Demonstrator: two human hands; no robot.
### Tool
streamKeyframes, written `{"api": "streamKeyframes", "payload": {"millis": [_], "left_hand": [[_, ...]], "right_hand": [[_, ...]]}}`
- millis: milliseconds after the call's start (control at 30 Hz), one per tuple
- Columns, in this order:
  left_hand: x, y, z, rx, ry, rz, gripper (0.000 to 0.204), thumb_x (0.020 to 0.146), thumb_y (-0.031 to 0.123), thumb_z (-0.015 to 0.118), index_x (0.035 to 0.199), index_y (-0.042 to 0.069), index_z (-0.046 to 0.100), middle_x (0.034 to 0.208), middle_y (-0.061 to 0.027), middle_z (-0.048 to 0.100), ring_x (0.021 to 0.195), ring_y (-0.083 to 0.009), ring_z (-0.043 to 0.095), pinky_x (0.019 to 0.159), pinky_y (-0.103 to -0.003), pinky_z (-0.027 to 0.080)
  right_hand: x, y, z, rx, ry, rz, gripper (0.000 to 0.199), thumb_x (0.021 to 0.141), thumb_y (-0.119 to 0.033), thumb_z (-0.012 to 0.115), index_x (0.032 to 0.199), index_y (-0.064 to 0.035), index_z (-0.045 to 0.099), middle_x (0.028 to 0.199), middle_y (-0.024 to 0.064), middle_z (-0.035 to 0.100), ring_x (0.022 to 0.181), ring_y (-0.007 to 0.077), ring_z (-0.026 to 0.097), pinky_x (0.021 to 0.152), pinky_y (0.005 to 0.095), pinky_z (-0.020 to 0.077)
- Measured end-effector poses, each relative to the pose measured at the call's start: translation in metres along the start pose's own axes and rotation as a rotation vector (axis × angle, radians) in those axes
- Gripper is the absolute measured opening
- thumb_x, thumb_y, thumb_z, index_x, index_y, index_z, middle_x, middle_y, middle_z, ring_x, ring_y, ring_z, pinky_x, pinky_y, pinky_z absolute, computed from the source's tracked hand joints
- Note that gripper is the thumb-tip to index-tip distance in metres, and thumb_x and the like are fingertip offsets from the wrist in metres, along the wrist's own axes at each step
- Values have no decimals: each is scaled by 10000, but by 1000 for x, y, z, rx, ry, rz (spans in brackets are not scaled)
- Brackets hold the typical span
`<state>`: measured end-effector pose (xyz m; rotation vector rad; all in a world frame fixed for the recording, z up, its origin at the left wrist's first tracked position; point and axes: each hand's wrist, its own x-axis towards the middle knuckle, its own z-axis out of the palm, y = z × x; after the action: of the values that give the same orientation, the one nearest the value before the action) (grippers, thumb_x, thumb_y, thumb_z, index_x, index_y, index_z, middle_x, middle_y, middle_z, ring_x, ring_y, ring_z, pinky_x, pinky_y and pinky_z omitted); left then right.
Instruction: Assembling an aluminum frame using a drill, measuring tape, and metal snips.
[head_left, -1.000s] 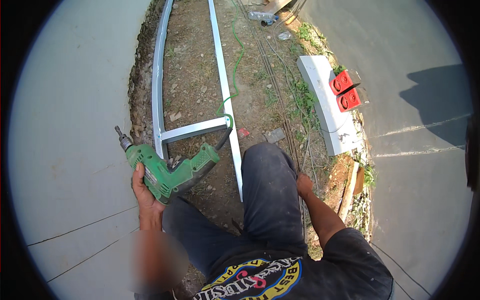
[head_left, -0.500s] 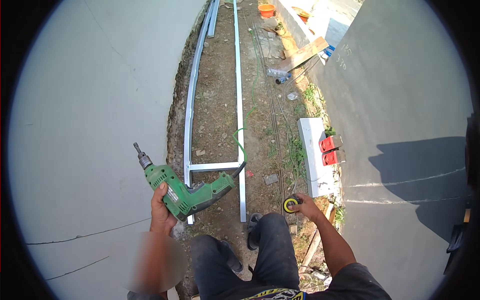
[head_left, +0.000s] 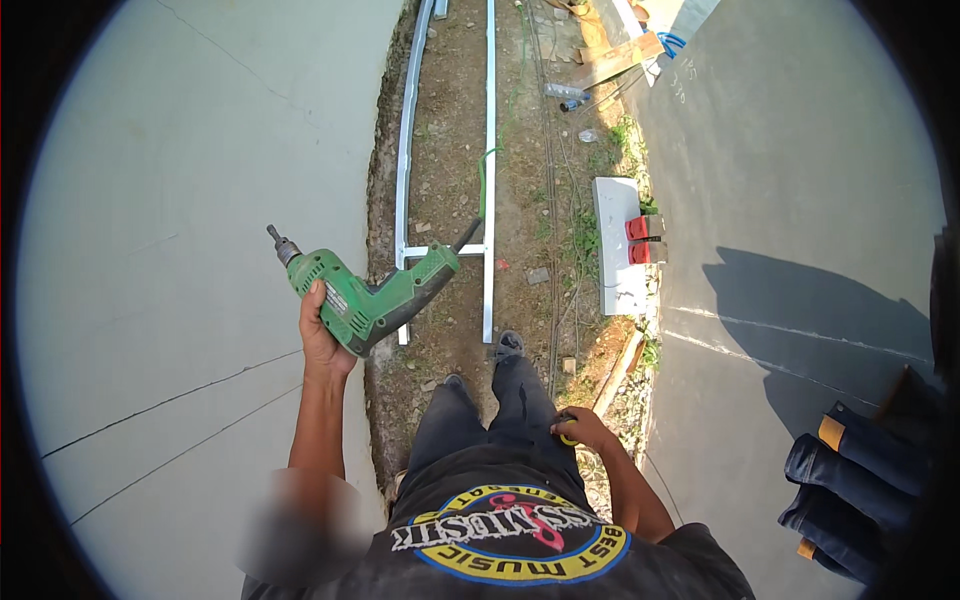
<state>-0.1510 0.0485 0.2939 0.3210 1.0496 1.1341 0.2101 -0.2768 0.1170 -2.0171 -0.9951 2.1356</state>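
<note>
My left hand (head_left: 322, 338) grips a green electric drill (head_left: 372, 292), held up with its bit pointing up and left and its green cord trailing toward the rails. My right hand (head_left: 582, 430) is at my right thigh, closed on a small yellow and black tape measure (head_left: 566, 432) that is mostly hidden. I stand over a strip of bare earth. A frame of two long white metal rails (head_left: 489, 190) joined by a short cross piece (head_left: 445, 250) lies on the ground ahead of my feet.
Smooth concrete slabs (head_left: 170, 200) flank the dirt strip on both sides. A white block (head_left: 617, 240) with two red boxes (head_left: 645, 240) lies to the right. Wood scraps and bottles (head_left: 600, 70) lie farther off. Another person's dark sleeves (head_left: 850, 480) show at lower right.
I have risen from a crouch, so the rails look farther away. The drill has lifted higher in my left hand. My right hand with the tape measure has come back to my thigh.
</note>
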Motion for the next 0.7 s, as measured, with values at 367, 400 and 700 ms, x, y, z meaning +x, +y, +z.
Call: {"api": "streamKeyframes", "payload": {"millis": [367,400,700], "left_hand": [[-15,19,50,-90,-37,62,338,946,399,654,1140,124,621,1037,-70,695,986,-264,678,915,-452,549],[-15,19,50,-101,-22,61,355,942,396,656,1146,109,613,1033,-84,694,981,-268,679,915,-455,549],[-5,26,53,-139,-57,20,390,938,410,658,1158,92,605,1054,-111,685,1002,-280,674,926,-468,542]], "right_hand": [[-14,-47,-28,-316,224,-10,775,671,-512,852,1140,72,651,1115,282,666,1049,415,657,933,433,513],[-13,-49,-30,-281,232,11,841,648,-542,848,1178,80,650,1147,296,674,1101,407,659,963,422,512],[17,-159,-67,-342,290,-183,879,767,-291,658,1571,-225,312,1158,296,670,1098,438,645,990,473,492]]}}
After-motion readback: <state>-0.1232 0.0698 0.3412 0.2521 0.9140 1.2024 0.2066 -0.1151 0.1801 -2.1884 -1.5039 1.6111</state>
